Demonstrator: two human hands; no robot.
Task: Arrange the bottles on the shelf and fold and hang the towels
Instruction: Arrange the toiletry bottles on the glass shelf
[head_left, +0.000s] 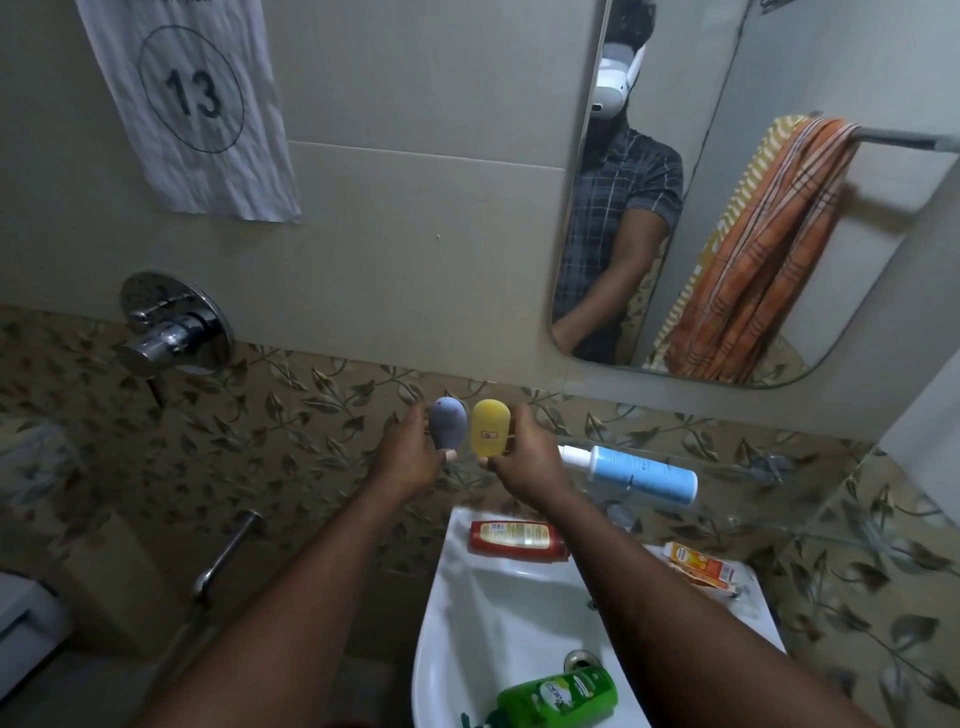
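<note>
— Both grips are closed: our left grip (410, 457) wraps the grey bottle (447, 428), our right grip (530, 457) the yellow bottle (491, 428).
— Orientation?
— We hold them side by side before the wall, long axes near upright; the glass shelf (743, 488) lies to our right, nearer the right grip.

A blue bottle (644, 475) lies across the glass shelf (748, 488), leaving room at its right end. A red bottle (517, 538) blocks the sink (452, 561) rim.
</note>
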